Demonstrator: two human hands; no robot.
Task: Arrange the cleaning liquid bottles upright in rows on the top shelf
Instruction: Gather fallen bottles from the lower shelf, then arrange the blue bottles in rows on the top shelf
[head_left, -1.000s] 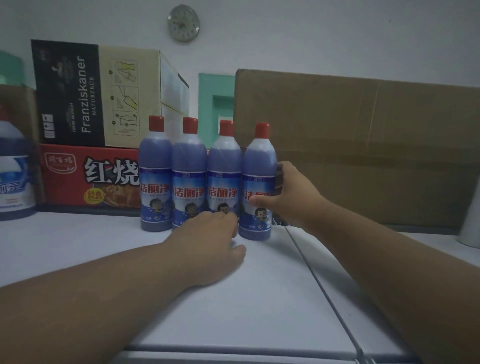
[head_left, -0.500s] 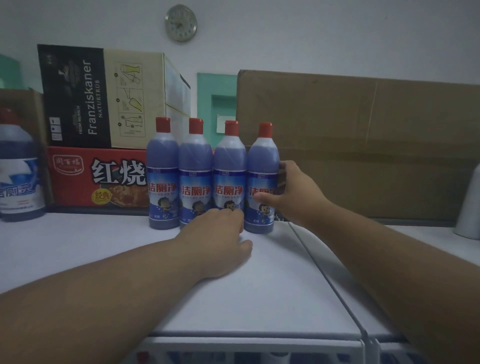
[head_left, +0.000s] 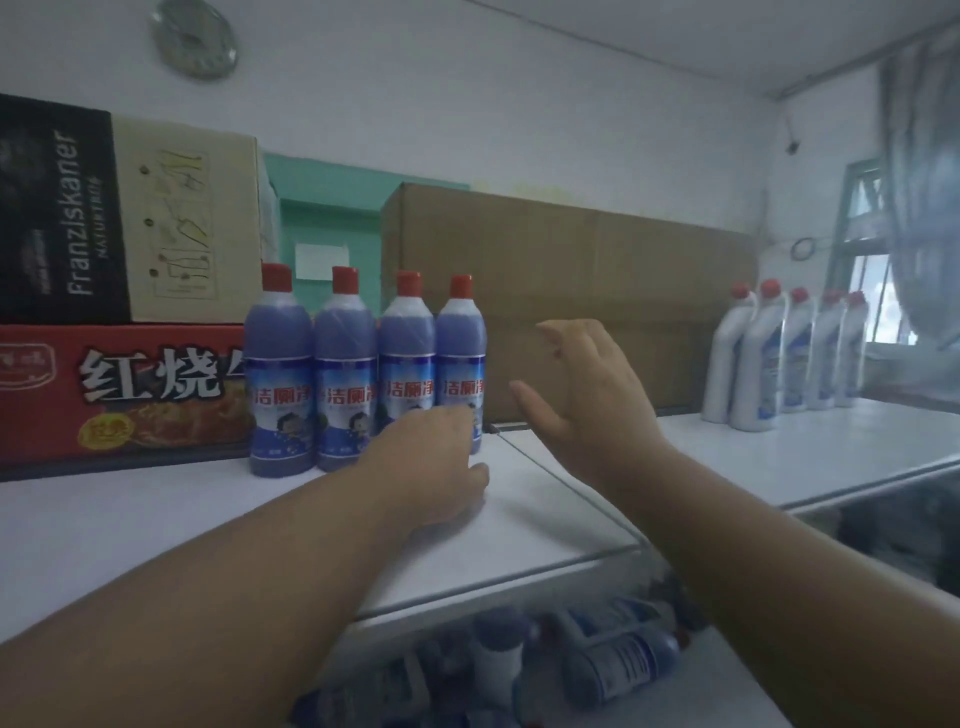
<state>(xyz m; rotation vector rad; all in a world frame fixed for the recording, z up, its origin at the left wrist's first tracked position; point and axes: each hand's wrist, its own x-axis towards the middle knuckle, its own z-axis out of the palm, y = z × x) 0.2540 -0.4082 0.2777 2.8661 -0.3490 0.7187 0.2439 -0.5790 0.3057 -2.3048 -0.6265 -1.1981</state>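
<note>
The white top shelf (head_left: 545, 499) is made of panels that meet at a seam. On the left panel four blue bottles (head_left: 363, 374) with red caps stand upright in a row, side by side. Behind them to the left lies a red carton (head_left: 119, 395), and a brown box (head_left: 571, 296) stands at the back. On the right panel a cluster of white bottles (head_left: 784, 358) stands upright.

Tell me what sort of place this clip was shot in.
Probably a shop stockroom or storage room: stacked cardboard cartons along the wall, a row of identical blue bottles on the white shelf, and matching white bottles further along.
</note>
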